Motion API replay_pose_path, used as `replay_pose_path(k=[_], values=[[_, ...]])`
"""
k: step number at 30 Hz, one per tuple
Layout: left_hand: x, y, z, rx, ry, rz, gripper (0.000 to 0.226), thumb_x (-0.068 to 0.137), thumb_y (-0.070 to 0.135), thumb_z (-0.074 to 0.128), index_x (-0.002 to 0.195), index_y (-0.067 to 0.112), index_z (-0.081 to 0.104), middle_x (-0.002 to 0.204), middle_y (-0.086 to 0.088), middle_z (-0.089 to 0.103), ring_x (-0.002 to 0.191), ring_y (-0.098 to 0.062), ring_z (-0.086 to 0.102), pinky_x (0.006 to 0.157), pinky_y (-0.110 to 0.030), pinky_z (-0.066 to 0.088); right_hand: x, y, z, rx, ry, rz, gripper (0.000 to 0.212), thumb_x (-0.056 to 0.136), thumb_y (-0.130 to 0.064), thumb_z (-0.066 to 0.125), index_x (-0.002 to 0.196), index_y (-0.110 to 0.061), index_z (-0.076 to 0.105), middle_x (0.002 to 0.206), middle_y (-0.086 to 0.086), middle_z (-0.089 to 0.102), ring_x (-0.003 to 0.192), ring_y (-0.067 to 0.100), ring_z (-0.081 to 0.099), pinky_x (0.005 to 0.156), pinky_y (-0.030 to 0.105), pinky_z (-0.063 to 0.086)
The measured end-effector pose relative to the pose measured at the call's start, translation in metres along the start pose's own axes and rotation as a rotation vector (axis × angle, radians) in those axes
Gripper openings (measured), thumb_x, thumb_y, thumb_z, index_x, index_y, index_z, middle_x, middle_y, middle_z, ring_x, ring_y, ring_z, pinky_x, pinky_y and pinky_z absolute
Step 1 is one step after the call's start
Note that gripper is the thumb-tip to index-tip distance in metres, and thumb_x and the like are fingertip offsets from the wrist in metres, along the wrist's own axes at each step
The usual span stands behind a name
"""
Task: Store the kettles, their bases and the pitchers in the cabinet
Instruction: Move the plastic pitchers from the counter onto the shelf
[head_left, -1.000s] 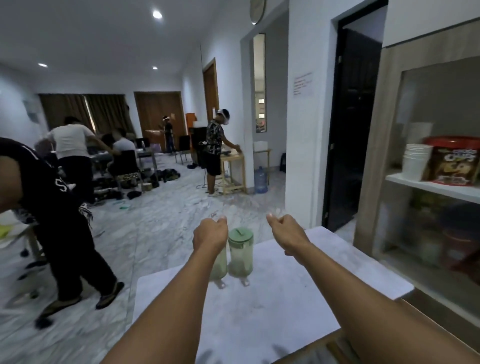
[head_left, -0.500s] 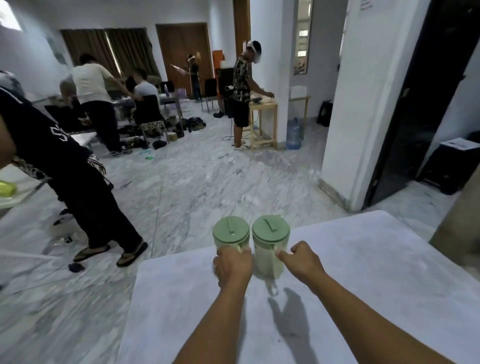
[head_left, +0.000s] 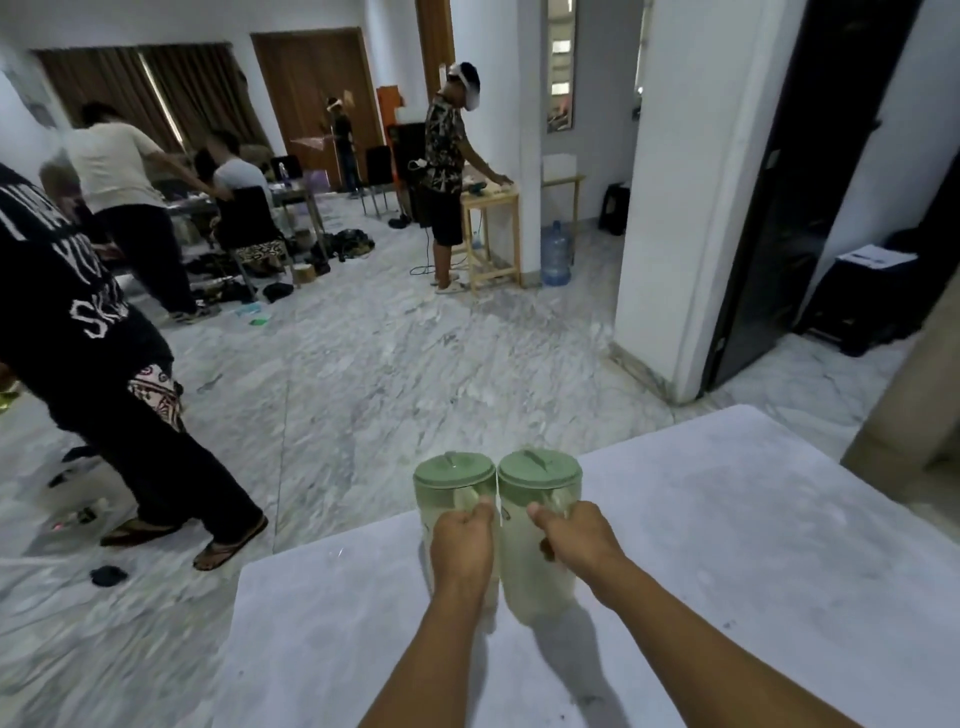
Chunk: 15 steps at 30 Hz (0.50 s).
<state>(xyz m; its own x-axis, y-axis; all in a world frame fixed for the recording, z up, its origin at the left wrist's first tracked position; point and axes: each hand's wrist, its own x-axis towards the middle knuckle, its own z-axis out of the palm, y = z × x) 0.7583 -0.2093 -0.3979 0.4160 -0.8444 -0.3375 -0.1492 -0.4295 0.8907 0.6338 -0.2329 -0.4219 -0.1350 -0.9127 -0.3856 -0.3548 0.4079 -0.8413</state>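
Lower centre of the frame: my left hand (head_left: 462, 545) and right hand (head_left: 579, 538) each have fingers clamped on a green-lidded left pitcher (head_left: 453, 480) and right pitcher (head_left: 540, 483), side by side above the table (head_left: 753, 545). No readable labels.

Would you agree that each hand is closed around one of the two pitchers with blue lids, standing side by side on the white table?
Not quite: the lids are green, not blue, as the head view shows. Otherwise yes: the left hand and right hand each grip one of the two pitchers, side by side on the white table.
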Motion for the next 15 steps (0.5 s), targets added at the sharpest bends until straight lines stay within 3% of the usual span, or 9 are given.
replay_pose_path(k=[5,10,13,15], values=[[-0.051,0.027,-0.014,-0.077,-0.137,0.087,0.04,0.097,0.032,0.046,0.067,0.014,0.066,0.079,-0.01,0.072,0.082,-0.03,0.069,0.079,-0.039,0.054,-0.078,-0.012,-0.041,0.121,0.209,-0.096,0.051,0.09,-0.055,0.056,0.074,-0.007,0.063,0.07,0.011,0.068,0.077,0.031,0.069,0.072,0.037,0.051],[-0.139,0.067,-0.021,-0.118,-0.34,0.212,0.037,0.095,0.036,0.048,0.068,0.017,0.064,0.084,-0.01,0.074,0.084,-0.029,0.07,0.08,-0.038,0.054,-0.175,-0.017,-0.106,0.269,0.468,-0.069,0.056,0.099,-0.053,0.031,0.086,-0.008,0.061,0.072,0.009,0.066,0.073,0.025,0.063,0.07,0.034,0.045],[-0.199,0.094,-0.011,-0.146,-0.46,0.324,0.033,0.094,0.032,0.048,0.071,0.014,0.064,0.084,-0.01,0.073,0.077,-0.027,0.066,0.065,-0.031,0.049,-0.238,-0.018,-0.153,0.33,0.651,-0.082,0.047,0.1,-0.043,0.031,0.084,-0.009,0.06,0.069,0.008,0.062,0.067,0.024,0.06,0.068,0.033,0.043],[-0.246,0.112,0.001,-0.157,-0.545,0.404,0.033,0.094,0.031,0.047,0.069,0.015,0.063,0.081,-0.009,0.071,0.073,-0.026,0.062,0.062,-0.03,0.046,-0.282,-0.016,-0.185,0.356,0.778,-0.112,0.046,0.102,-0.04,0.032,0.076,-0.011,0.057,0.068,0.008,0.062,0.066,0.024,0.059,0.072,0.035,0.047]])
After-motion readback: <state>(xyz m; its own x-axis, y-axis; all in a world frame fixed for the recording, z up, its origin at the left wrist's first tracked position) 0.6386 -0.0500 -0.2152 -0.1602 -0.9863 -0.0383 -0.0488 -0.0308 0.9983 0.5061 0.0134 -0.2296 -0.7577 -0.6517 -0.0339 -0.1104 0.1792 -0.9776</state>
